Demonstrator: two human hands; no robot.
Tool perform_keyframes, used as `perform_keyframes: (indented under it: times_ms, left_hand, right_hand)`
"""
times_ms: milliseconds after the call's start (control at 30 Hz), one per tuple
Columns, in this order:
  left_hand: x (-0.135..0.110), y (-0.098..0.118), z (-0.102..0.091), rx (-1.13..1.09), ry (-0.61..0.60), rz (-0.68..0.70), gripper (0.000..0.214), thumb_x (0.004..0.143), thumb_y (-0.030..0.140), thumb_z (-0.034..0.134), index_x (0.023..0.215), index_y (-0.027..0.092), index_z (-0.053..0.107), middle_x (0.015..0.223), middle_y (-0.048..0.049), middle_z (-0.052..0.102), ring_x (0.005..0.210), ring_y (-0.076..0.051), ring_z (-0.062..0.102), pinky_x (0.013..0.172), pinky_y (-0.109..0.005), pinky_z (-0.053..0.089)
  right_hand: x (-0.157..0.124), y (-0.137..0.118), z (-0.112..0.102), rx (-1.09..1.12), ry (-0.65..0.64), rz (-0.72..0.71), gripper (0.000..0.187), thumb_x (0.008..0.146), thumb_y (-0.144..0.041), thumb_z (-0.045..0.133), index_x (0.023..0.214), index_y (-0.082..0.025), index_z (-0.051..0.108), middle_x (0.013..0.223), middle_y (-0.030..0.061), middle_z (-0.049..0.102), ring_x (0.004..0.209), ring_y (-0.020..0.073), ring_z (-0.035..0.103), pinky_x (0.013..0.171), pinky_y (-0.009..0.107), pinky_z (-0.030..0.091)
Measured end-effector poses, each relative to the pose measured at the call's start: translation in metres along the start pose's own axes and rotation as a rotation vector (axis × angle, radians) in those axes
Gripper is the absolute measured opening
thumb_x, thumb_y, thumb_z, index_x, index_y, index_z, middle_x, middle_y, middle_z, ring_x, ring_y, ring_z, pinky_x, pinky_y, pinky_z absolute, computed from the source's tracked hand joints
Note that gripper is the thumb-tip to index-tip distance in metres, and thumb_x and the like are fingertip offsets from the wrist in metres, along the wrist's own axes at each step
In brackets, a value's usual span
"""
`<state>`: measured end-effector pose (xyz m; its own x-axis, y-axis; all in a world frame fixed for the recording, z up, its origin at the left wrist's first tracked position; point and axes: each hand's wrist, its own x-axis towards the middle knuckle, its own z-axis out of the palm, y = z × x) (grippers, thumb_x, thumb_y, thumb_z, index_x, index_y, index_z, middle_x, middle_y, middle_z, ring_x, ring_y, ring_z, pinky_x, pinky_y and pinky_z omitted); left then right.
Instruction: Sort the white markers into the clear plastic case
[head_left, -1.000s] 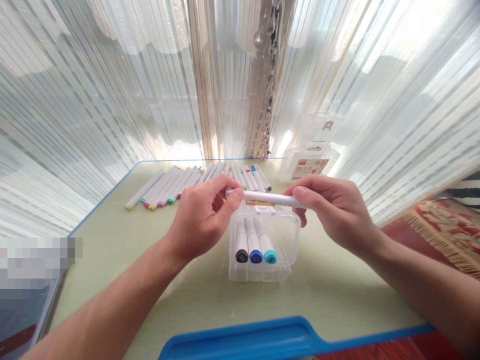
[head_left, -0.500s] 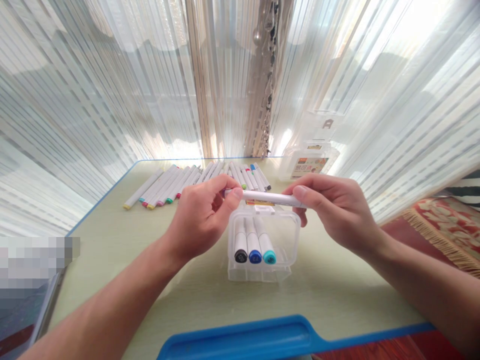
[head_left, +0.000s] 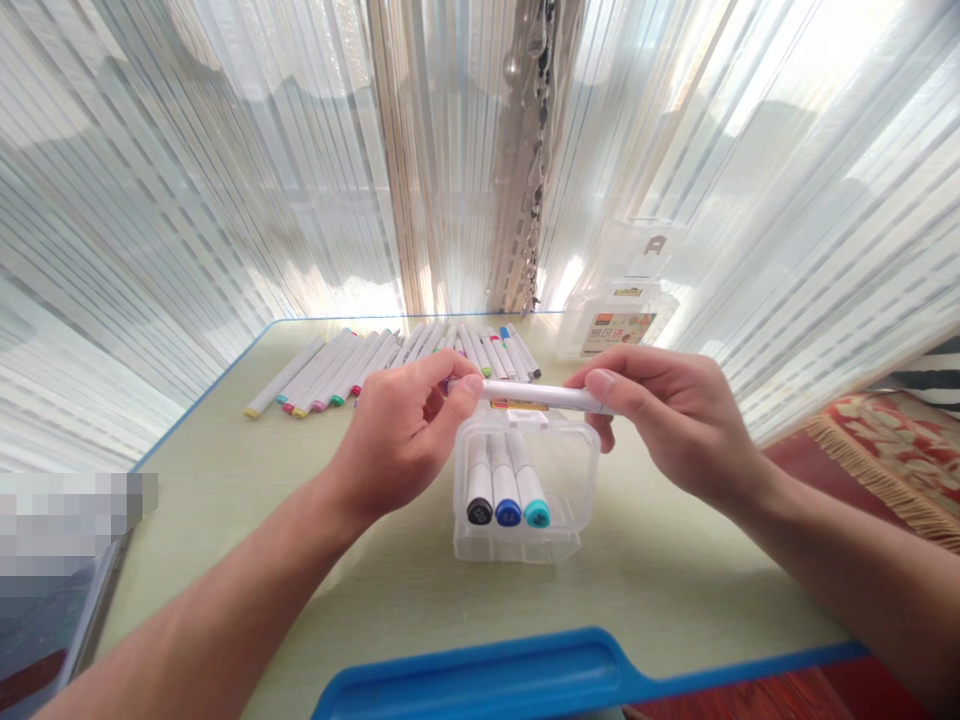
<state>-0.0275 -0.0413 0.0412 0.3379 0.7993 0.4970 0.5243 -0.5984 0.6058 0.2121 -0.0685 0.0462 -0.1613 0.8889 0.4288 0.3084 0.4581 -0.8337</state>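
Observation:
Both hands hold one white marker (head_left: 534,396) level above a clear plastic box (head_left: 574,478). My left hand (head_left: 401,435) pinches its left end with thumb and fingers; my right hand (head_left: 667,415) grips its right end. Inside the box lie three markers (head_left: 506,490) with black, blue and teal caps facing me. A row of several white markers (head_left: 390,362) with coloured caps lies across the far side of the pale green table (head_left: 225,470).
A clear lid or second case (head_left: 619,325) with a printed label stands at the back right against the sheer curtains (head_left: 225,180). A blue tray edge (head_left: 480,680) runs along the table's near side. A patterned rug (head_left: 885,440) lies at the right.

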Motion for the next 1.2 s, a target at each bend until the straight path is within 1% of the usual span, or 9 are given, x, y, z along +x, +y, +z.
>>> perform_keyframes:
  times_ms: [433, 667, 1000, 1200]
  left_hand:
    - [-0.0001, 0.0029, -0.0013, 0.031, -0.025, -0.019, 0.026, 0.098, 0.028, 0.049, 0.082, 0.017, 0.067, 0.057, 0.0039, 0.051, 0.051, -0.010, 0.045, 0.049, -0.024, 0.034]
    - [-0.0001, 0.0030, -0.0018, 0.034, -0.029, -0.013, 0.028, 0.098, 0.028, 0.048, 0.082, 0.016, 0.067, 0.056, 0.0046, 0.050, 0.051, -0.009, 0.044, 0.049, -0.024, 0.034]
    - [0.0000, 0.0027, -0.0013, 0.045, -0.030, -0.012, 0.027, 0.098, 0.028, 0.048, 0.082, 0.017, 0.067, 0.058, 0.0036, 0.054, 0.052, -0.010, 0.046, 0.050, -0.024, 0.036]
    - [0.0000, 0.0041, -0.0024, 0.047, -0.041, -0.018, 0.028, 0.098, 0.029, 0.048, 0.083, 0.017, 0.067, 0.057, 0.0037, 0.053, 0.051, -0.010, 0.046, 0.050, -0.025, 0.036]
  right_hand:
    - [-0.0002, -0.0023, -0.0001, -0.004, -0.009, 0.004, 0.020, 0.097, -0.026, 0.061, 0.084, -0.018, 0.075, 0.055, -0.0024, 0.062, 0.049, 0.0105, 0.058, 0.046, 0.023, 0.046]
    - [-0.0007, -0.0024, -0.0010, -0.010, -0.010, -0.003, 0.021, 0.097, -0.026, 0.061, 0.084, -0.018, 0.075, 0.055, -0.0026, 0.063, 0.050, 0.0099, 0.058, 0.047, 0.023, 0.046]
    - [-0.0006, -0.0015, -0.0010, -0.009, -0.005, -0.002, 0.020, 0.097, -0.026, 0.062, 0.084, -0.018, 0.075, 0.055, -0.0024, 0.063, 0.049, 0.0104, 0.058, 0.046, 0.023, 0.046]
    - [-0.0007, -0.0009, -0.0016, -0.001, -0.006, 0.003, 0.019, 0.096, -0.025, 0.062, 0.084, -0.018, 0.075, 0.056, -0.0027, 0.063, 0.049, 0.0100, 0.058, 0.046, 0.023, 0.046]
